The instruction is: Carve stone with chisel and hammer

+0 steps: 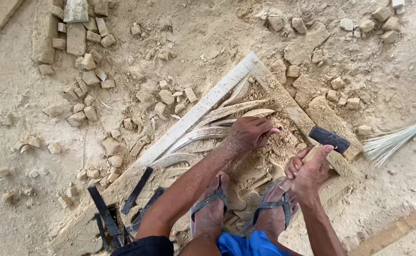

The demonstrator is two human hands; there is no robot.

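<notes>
A pale carved stone slab (203,109) with curved leaf shapes lies on the dusty ground. My left hand (249,133) is closed around a chisel (277,129), whose tip rests on the carving. My right hand (309,171) grips the wooden handle of a mallet with a dark head (329,138), raised just right of the chisel. My feet in grey sandals (210,204) stand on the slab below the hands.
Several dark flat chisels (136,189) lie at the slab's lower left corner. Stone chips and blocks (87,80) are scattered over the ground. A broom of pale bristles (393,140) lies at the right. Stone blocks are stacked at the top left.
</notes>
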